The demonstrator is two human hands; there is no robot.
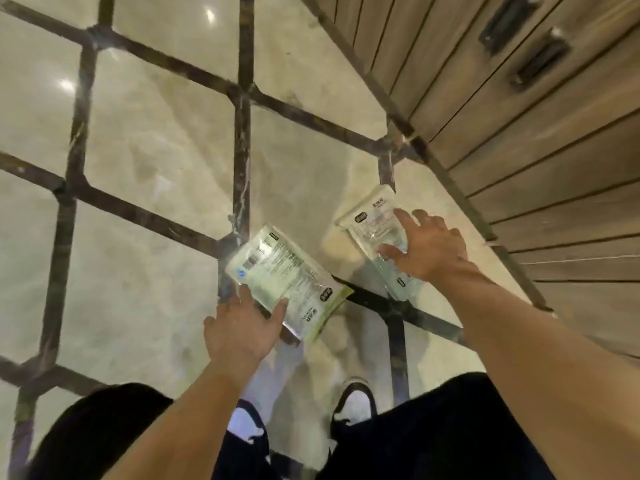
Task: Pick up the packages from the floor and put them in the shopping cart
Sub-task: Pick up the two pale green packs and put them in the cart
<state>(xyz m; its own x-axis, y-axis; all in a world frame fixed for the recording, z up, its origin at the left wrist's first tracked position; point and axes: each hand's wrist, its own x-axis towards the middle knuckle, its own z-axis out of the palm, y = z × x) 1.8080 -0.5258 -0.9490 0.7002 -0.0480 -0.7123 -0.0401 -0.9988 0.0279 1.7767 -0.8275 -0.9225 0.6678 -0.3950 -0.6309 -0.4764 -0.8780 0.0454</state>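
Note:
Two flat pale-green plastic packages lie on the tiled floor. The left package [284, 275] lies across a dark tile border, printed back side up. My left hand [242, 327] reaches over its near edge, fingers spread, thumb and forefinger touching the pack. The right package [372, 230] lies close to the wooden wall. My right hand [426, 247] rests on top of it with straight, spread fingers and covers its right half. No shopping cart is in view.
Glossy beige tiles with dark borders [242, 140] fill the floor. A slatted wooden wall [519, 140] with two dark recessed handles runs along the right. My black trousers and black-and-white shoes [353, 403] are at the bottom.

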